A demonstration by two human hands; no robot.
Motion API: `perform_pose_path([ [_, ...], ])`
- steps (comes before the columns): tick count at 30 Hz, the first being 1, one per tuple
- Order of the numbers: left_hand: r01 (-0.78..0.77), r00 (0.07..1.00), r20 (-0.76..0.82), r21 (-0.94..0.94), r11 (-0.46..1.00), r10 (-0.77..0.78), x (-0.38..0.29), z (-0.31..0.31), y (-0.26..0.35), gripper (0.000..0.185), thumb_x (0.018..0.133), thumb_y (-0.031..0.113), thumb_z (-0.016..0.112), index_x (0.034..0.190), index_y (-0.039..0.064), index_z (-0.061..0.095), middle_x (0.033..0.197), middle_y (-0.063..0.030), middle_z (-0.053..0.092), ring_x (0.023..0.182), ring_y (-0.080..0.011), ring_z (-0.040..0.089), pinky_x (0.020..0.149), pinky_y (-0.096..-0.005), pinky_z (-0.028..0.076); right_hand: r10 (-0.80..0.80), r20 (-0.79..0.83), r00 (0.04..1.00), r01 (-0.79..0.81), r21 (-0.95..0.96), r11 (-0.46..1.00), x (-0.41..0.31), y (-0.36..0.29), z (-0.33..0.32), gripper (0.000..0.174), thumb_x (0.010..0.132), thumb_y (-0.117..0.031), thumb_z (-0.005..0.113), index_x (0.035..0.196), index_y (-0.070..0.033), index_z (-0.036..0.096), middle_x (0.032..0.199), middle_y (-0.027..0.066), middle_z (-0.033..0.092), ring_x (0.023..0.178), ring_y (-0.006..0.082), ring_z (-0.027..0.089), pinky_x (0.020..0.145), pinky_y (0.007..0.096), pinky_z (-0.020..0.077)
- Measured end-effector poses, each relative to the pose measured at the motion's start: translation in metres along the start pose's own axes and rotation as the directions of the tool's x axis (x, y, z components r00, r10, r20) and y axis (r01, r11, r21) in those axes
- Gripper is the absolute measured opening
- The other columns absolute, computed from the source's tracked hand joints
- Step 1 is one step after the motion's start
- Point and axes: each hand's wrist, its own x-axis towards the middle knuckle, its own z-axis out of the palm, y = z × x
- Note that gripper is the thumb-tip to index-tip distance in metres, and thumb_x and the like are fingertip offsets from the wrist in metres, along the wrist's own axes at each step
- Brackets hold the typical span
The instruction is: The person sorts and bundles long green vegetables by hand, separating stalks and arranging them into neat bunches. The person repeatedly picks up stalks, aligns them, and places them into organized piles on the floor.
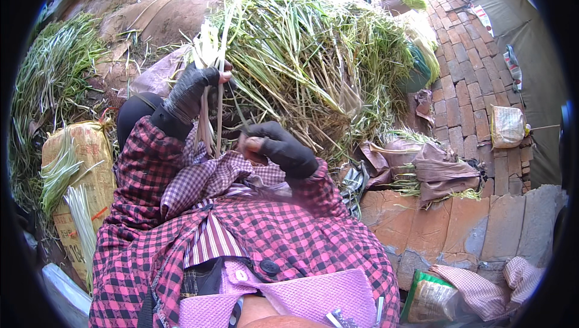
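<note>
My left hand [199, 84], in a dark fingerless covering, is closed around a bundle of long pale plant stalks [206, 120] held upright over my lap. My right hand [267, 145], also in a dark glove with bare fingertips, pinches the lower end of a thin green leaf or strand [239, 106] that runs up towards my left hand. Directly beyond both hands lies a large heap of green and yellowed stalks [294, 61]. A checked cloth [203, 174] covers my lap under the hands.
Another green heap [54, 74] lies at the left. Pale stalk bundles [81, 219] rest on a yellow woven sack [97, 156]. At the right are a brown cloth bundle [436, 169], a brick path [466, 70], a small white bag [507, 126] and flattened cardboard [434, 224].
</note>
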Motion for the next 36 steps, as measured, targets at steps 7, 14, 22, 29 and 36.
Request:
perform_pose_path([
  [7,-0.187,0.943,-0.287,-0.045,0.981,0.167,0.001,-0.03,0.006,0.035,0.078,0.019,0.064,0.108,0.003,0.057,0.079,-0.0032,0.065,0.042,-0.0033,0.044,0.037,-0.017,0.035,-0.072,0.011,0.997,0.07,0.139,0.988,-0.065,0.003,-0.04,0.03,0.08,-0.026,0.061,0.081,0.004,0.06,0.061,0.004,0.052,0.049,0.0074,0.043,0.045,0.0228,0.0339],
  [14,-0.294,0.868,-0.465,-0.205,0.934,0.172,0.019,-0.05,-0.007,0.016,0.083,0.018,0.062,0.092,0.004,0.059,0.072,-0.0033,0.059,0.054,-0.0121,0.053,0.05,-0.0244,0.045,-0.42,-0.375,0.826,-0.173,-0.879,0.445,-0.009,0.011,-0.059,0.016,0.077,-0.012,0.06,0.089,-0.002,0.059,0.079,0.0132,0.06,0.072,0.0282,0.059,0.067,0.0366,0.0471],
  [22,-0.354,0.883,-0.444,-0.418,0.837,0.151,0.032,-0.037,-0.017,0.018,0.084,0.011,0.059,0.098,0.0,0.058,0.083,-0.0116,0.064,0.071,-0.0235,0.064,0.07,-0.0339,0.056,-0.212,-0.61,0.764,-0.636,-0.767,-0.089,0.067,0.055,-0.147,0.023,0.073,-0.028,0.061,0.086,-0.01,0.065,0.087,0.013,0.064,0.08,0.0318,0.06,0.074,0.0401,0.0469],
  [29,-0.398,0.914,-0.293,-0.504,0.767,0.282,0.016,-0.04,-0.012,0.017,0.086,0.008,0.05,0.103,0.004,0.049,0.075,-0.0069,0.053,0.059,-0.015,0.049,0.055,-0.0294,0.044,-0.389,-0.702,0.597,-0.323,-0.654,0.684,0.024,0.009,-0.164,0.017,0.07,-0.02,0.068,0.07,-0.004,0.062,0.055,0.0093,0.058,0.051,0.0198,0.055,0.053,0.0321,0.0461],
  [36,-0.308,0.951,-0.173,-0.56,0.77,0.255,0.012,-0.021,-0.008,0.02,0.088,0.013,0.047,0.106,0.004,0.048,0.06,0.0033,0.036,0.045,-0.0085,0.034,0.04,-0.0241,0.032,-0.553,-0.367,0.748,-0.291,-0.93,0.224,0.044,0.034,-0.106,0.023,0.075,-0.016,0.06,0.094,-0.004,0.057,0.087,0.0154,0.061,0.073,0.0298,0.061,0.068,0.038,0.0495],
])
